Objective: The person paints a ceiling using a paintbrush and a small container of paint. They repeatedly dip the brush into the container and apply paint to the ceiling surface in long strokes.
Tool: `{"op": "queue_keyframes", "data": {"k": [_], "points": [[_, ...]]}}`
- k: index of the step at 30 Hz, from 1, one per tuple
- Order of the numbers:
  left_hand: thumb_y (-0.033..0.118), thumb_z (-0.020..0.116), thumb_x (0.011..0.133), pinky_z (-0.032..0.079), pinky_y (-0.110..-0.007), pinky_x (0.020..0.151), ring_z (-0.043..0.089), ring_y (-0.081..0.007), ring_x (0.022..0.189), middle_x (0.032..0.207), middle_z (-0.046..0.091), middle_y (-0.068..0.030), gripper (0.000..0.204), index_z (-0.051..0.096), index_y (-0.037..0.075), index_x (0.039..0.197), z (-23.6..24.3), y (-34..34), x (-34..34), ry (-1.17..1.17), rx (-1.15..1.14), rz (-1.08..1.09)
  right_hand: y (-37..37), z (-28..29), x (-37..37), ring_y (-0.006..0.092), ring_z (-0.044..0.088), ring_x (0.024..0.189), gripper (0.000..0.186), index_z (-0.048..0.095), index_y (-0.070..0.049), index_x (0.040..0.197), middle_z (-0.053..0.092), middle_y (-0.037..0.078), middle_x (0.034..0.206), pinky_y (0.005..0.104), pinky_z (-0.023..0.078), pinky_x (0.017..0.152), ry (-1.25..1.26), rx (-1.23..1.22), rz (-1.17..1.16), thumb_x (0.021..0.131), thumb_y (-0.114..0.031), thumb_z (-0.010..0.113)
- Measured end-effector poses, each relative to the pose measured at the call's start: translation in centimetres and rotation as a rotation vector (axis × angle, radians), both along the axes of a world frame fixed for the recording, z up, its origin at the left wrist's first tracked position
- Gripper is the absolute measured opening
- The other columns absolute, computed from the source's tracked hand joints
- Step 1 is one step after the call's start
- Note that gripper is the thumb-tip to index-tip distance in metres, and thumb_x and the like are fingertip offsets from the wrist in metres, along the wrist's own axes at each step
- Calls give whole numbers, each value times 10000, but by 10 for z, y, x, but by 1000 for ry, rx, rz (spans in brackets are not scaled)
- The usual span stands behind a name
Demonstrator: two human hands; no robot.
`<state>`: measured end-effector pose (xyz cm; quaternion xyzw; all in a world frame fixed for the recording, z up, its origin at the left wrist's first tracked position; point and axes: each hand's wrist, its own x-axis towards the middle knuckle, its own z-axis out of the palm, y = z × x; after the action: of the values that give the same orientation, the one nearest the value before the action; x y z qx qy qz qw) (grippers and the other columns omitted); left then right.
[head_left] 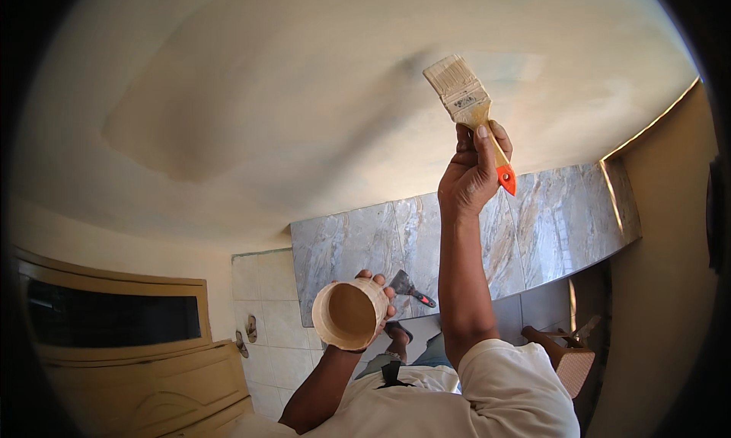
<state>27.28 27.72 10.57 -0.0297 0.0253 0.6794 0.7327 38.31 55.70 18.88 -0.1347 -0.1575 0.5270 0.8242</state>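
Raised toward the cream wall, my right hand (474, 168) grips a flat paintbrush (470, 95) by its wooden handle, which ends in a red tip. Beige paint coats the bristles and the metal band. Whether the bristles touch the wall (304, 95) I cannot tell. Lower down, my left hand (381, 293) is wrapped round a paint-smeared tub (324, 316) with beige paint inside. Just right of that hand, a putty knife (411, 289) with a black and red handle lies on the marbled tile ledge.
The marbled tile ledge (480, 240) runs below the wall. A wooden door with a dark glass pane (114, 312) is at the lower left. Sandals (247, 331) lie on the pale floor tiles (276, 316). At the lower right is a brown chair-like piece (567, 358).
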Motion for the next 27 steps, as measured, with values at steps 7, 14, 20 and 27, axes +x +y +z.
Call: {"op": "queue_keyframes", "data": {"k": [7, 14, 20, 27], "points": [[508, 612, 1000, 510, -558, 1022, 521, -371, 1251, 1303, 522, -146, 569, 532, 71, 1356, 6, -41, -8, -13, -97, 63, 42, -31, -34, 289, 703, 1077, 253, 577, -9, 1189, 663, 166, 1168, 394, 592, 986, -33, -3, -7, 961, -11, 686], [519, 607, 995, 508, -547, 994, 523, -361, 1242, 1297, 538, -138, 573, 531, 80, 1356, 7, -47, -13, 30, -156, 86, 11, -71, -28, 294, 687, 1118, 250, 579, 11, 1193, 658, 202, 1187, 412, 589, 1001, -210, -108, -169, 968, -18, 684], [562, 582, 992, 486, -528, 949, 514, -357, 1225, 1310, 534, -127, 591, 519, 107, 1365, 8, -53, -19, 95, -188, 84, 30, -28, -35, 291, 686, 1090, 181, 760, -49, 1007, 695, 169, 1171, 356, 591, 900, -1015, 157, -746, 862, 57, 778], [572, 564, 997, 485, -519, 944, 506, -358, 1229, 1309, 526, -135, 594, 519, 102, 1358, 1, -55, -16, 46, -199, 76, -17, -43, -85, 314, 703, 1073, 265, 765, -90, 939, 711, 148, 1158, 376, 593, 916, -1162, 544, -439, 700, 17, 802]]}}
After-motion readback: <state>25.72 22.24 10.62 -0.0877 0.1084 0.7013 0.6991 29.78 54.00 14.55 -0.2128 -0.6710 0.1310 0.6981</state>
